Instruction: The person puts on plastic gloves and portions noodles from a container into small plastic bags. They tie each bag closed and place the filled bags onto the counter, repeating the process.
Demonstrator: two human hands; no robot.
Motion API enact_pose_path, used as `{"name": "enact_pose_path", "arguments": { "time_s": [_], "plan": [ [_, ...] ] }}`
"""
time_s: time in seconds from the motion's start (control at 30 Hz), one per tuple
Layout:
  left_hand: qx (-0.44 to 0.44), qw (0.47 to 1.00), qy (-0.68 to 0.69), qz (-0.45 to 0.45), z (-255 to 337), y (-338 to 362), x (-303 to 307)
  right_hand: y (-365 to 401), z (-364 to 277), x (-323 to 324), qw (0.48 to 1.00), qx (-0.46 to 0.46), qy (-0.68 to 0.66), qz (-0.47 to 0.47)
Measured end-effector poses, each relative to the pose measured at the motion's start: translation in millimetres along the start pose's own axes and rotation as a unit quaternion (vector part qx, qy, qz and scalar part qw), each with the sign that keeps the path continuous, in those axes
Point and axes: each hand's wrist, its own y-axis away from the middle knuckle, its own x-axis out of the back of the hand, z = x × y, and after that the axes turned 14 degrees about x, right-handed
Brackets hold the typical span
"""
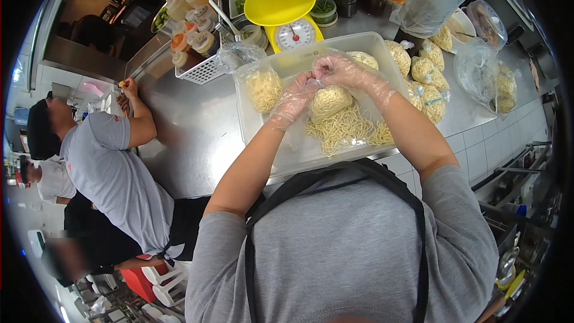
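A clear plastic tub (244,137) lies in front of me on the steel counter. Over it, my left hand (295,99) and my right hand (342,73), both in clear plastic gloves, are closed together at the gathered top of a bag of noodles (330,104). The bag hangs just below my fingers. Loose yellow noodles (339,133) are heaped beneath it on the tub's floor. To the left of my left hand stands another clear bag with noodles (265,91), its top spread out. A further noodle bag (363,60) shows partly behind my right hand.
Behind the tub stands a yellow kitchen scale (295,34). Several filled noodle bags (431,72) are at the right. A white basket (206,72) and sauce bottles (185,42) sit at the back left. A co-worker in grey (122,149) leans at the counter's left side.
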Motion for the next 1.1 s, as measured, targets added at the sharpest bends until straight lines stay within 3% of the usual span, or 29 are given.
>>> {"name": "enact_pose_path", "arguments": {
  "time_s": [0.07, 0.1, 0.17, 0.23, 0.3, 0.47, 0.53, 0.73, 0.83, 0.9, 1.0, 1.1],
  "plan": [
    [-0.012, 0.997, 0.074, -0.018, -1.3, 0.6, -2.8, 1.0, -2.1, 1.5, 0.999, -0.026, 0.023, -0.021],
    [-0.025, 0.988, 0.145, -0.036, -2.4, 0.8, -4.0, 1.9, -8.0, 3.0, 0.997, -0.057, -0.043, -0.022],
    [-0.031, 0.99, 0.132, -0.022, -7.7, -4.9, -3.4, -0.3, -17.2, 4.6, 0.99, -0.085, -0.111, -0.026],
    [-0.035, 0.992, 0.118, -0.011, -14.3, -8.2, -4.7, -0.3, -21.1, 3.9, 0.997, -0.068, -0.004, -0.037],
    [-0.023, 0.97, 0.24, -0.039, -15.0, -8.8, -7.5, 0.5, -14.8, -0.1, 0.998, -0.066, -0.007, -0.022],
    [-0.04, 0.99, 0.136, 0.025, -13.8, -9.4, -3.2, 1.1, -7.8, -6.8, 0.998, -0.066, -0.002, 0.005],
    [-0.031, 0.993, 0.104, 0.045, -11.7, -7.8, -2.3, 3.9, 7.9, -8.0, 0.986, -0.062, -0.151, 0.029],
    [-0.017, 0.997, 0.073, 0.019, -8.4, -9.7, 8.3, 3.7, -2.3, -3.5, 0.959, -0.105, -0.263, 0.01],
    [-0.081, 0.992, 0.096, -0.006, -18.7, -12.9, 7.4, 6.1, -0.1, -6.6, 0.932, -0.109, -0.34, 0.053],
    [-0.086, 0.98, 0.162, 0.073, -13.6, -9.9, 3.3, 4.5, 4.3, -4.9, 0.931, -0.109, -0.342, 0.06],
    [-0.046, 0.991, 0.084, 0.091, -11.0, -12.3, 7.8, 4.0, 7.8, -5.0, 0.934, -0.108, -0.334, 0.061],
    [-0.059, 0.991, 0.1, 0.062, -6.0, -5.4, 8.2, 4.3, 6.8, -4.0, 0.939, -0.108, -0.321, 0.06]
  ]
}}
